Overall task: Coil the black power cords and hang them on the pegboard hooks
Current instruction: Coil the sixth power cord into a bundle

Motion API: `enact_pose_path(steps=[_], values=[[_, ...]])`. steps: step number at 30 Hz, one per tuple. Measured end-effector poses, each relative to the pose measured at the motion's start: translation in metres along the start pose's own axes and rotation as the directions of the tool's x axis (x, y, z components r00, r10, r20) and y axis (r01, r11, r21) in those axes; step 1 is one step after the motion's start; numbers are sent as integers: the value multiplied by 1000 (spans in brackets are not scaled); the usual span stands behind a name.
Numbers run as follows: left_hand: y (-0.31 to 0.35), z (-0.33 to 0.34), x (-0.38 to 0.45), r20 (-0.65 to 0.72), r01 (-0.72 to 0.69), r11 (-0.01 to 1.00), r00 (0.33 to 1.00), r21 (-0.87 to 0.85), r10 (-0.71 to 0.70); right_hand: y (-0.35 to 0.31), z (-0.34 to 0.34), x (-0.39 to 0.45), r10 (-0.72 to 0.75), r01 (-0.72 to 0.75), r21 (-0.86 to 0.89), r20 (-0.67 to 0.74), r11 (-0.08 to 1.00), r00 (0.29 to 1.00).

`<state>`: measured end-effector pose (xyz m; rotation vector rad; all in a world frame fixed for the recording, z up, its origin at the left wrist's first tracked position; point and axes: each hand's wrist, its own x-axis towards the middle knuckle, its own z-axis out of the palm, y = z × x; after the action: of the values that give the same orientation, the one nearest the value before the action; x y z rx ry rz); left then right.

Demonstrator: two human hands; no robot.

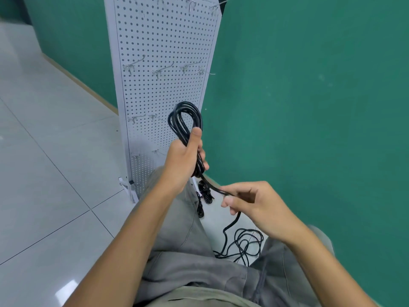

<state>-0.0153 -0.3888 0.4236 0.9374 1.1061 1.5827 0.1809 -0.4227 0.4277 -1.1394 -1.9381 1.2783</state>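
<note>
We see a glossy black power cord, a matt white perforated pegboard with shiny metal hooks, polished floor tiles, and grey cloth trousers.

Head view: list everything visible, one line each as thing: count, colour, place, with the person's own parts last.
coiled power cord: one, black, loops held up in front of the pegboard, its tail running down to the right hand.
loose cords: a tangle, count unclear, black, on the floor between the knees.
bundled cord: one, black, on the floor by the pegboard's foot.
pegboard: one, white, standing against the wall.
hooks: about a dozen, silver, in rows on the pegboard, all bare.
wall: green, behind the pegboard.
floor: pale grey tiles, left.
trousers: grey, on the bent legs, bottom centre.
left hand: grips the coil.
right hand: pinches the cord's tail.
</note>
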Motion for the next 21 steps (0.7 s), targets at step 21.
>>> enact_pose_path(steps=[21], values=[[-14, 32, -28, 633, 147, 988, 770, -44, -86, -22, -27, 10, -86, 72, -47, -461, 996, 883]])
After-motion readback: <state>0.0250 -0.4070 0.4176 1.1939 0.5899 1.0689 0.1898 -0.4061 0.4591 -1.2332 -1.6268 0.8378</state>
